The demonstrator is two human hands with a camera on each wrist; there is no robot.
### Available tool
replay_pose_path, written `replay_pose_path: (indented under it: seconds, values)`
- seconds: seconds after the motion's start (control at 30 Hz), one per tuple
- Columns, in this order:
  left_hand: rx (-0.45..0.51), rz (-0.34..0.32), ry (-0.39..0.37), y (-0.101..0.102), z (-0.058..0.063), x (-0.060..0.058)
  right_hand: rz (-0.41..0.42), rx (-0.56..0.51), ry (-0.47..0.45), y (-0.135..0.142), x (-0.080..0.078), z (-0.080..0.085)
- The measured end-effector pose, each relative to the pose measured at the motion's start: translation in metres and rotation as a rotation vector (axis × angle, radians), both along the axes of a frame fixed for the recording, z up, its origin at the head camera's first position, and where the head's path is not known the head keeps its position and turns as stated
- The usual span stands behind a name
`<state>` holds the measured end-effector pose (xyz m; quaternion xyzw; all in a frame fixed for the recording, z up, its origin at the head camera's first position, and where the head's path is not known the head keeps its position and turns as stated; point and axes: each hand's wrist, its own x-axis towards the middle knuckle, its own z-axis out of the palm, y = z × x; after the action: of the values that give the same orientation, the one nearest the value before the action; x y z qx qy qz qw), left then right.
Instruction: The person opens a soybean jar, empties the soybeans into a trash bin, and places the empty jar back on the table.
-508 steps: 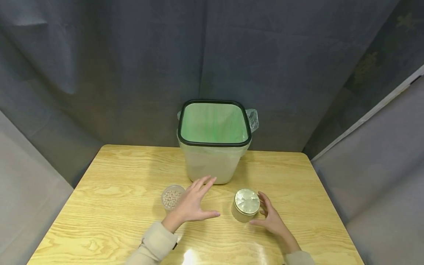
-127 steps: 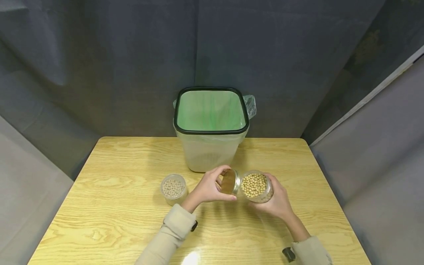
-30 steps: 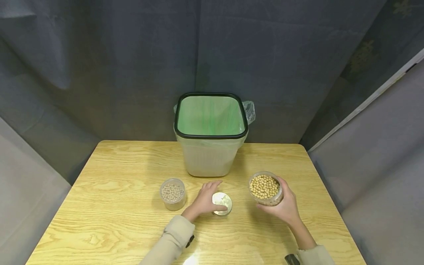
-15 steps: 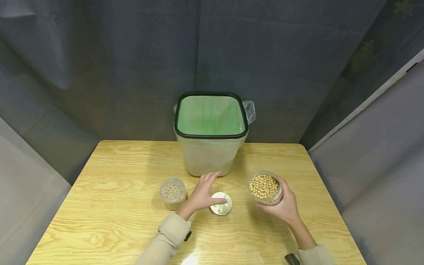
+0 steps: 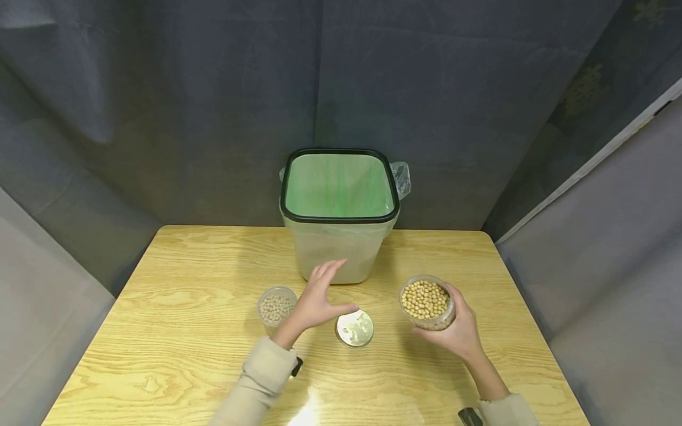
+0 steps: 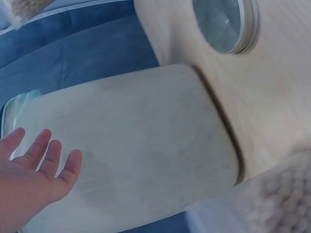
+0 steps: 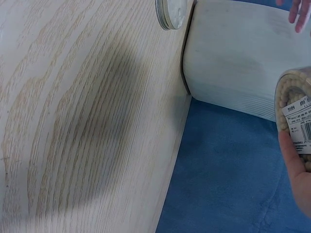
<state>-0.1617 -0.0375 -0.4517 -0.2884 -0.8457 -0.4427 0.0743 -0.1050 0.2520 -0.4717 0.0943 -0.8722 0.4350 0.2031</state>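
Note:
My right hand grips a clear jar of round yellow beans, its top uncovered. The jar is lifted off the table; in the right wrist view a barcode label shows on its underside. A gold metal lid lies flat on the table, left of that jar. My left hand holds nothing, fingers and thumb spread apart, up and left of the lid. It partly covers a second clear tub of paler beans, which stands on the table.
A whitish bin with a black rim and a green-tinted liner stands at the table's back middle. Some liner plastic bunches out at its right. Dark cloth hangs behind the wooden table.
The lid has come off the jar and been set on the table. My left hand has let go of it and drawn back left. Over the last second the right hand stays still.

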Motion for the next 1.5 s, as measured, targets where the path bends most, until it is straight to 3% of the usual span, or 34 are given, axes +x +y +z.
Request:
replay_pose_path:
  seconds: [0.43, 0.67, 0.9, 1.07, 1.3, 1.5]
  values:
    - [0.116, 0.097, 0.066, -0.018, 0.035, -0.006, -0.007, 0.012, 0.011, -0.001, -0.001, 0.004]
    - [0.199, 0.117, 0.132, -0.029, 0.052, -0.011, 0.003, 0.014, 0.020, -0.015, 0.010, 0.032]
    - [0.282, 0.185, 0.215, -0.037, 0.062, -0.020, -0.006, 0.012, 0.005, 0.001, -0.001, 0.005]
    - [0.328, 0.283, 0.283, -0.043, 0.071, -0.027, 0.002, 0.004, 0.011, 0.004, -0.003, 0.001]
    - [0.262, 0.428, 0.203, -0.054, 0.081, -0.041, -0.008, 0.013, 0.002, 0.004, -0.002, 0.002]
    - [0.185, 0.426, 0.068, -0.065, 0.085, -0.057, -0.015, 0.020, -0.001, 0.005, -0.001, 0.005]
